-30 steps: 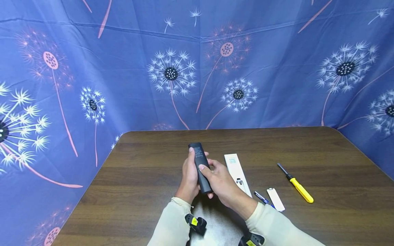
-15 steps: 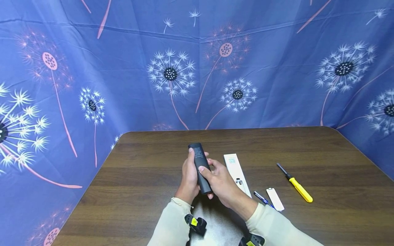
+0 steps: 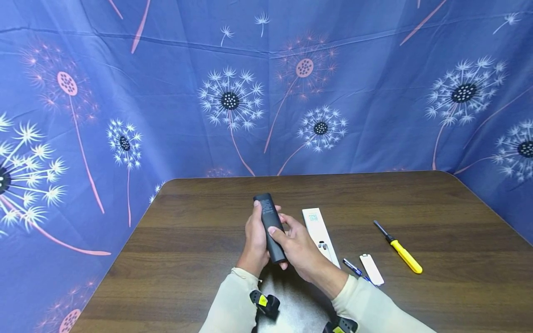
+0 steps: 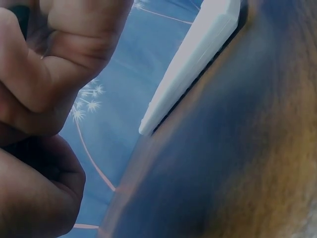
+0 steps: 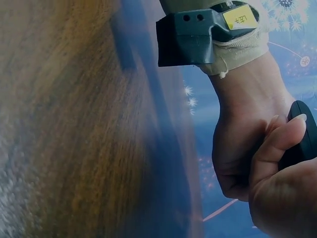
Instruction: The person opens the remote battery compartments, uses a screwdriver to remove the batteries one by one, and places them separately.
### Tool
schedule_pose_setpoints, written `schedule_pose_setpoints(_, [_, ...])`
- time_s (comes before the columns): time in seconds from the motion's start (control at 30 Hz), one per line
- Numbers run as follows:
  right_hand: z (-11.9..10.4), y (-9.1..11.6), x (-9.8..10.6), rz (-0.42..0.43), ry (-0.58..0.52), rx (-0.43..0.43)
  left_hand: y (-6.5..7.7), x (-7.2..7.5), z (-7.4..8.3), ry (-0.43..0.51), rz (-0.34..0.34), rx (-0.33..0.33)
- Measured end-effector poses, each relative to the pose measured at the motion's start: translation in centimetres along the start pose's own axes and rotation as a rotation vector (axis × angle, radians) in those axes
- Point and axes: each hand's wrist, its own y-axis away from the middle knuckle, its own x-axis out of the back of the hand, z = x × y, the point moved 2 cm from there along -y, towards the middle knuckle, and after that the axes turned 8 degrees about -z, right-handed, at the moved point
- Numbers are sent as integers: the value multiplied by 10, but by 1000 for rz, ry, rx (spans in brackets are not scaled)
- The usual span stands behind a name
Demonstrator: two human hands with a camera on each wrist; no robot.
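Dim, seemingly blurry wrist views.

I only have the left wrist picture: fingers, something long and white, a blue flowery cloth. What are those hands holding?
Observer: In the head view, the left hand and right hand together hold a black bar with small print toward its far end.

Visitor: Any tools lying about that I'm missing?

Observer: Yes, a screwdriver with a yellow handle lies on the table, off to the person's right.

Visitor: And is anything strapped on near that left hand?

Observer: The right wrist view shows a black device with a yellow label worn at the left wrist.
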Motion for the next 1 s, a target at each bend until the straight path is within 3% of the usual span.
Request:
schedule_pose_setpoints(0.43, [5,2,1,7,-109,-104,0,-1,2,-117,-6,-16])
schedule_pose_setpoints(0.8, [8,1,0,-43,-121,-88,0,0,0,-157,-24,-6])
schedule_pose_setpoints(1.0, [5,2,-3,-47,-150,-28,-1,-2,0,-95,-3,-2])
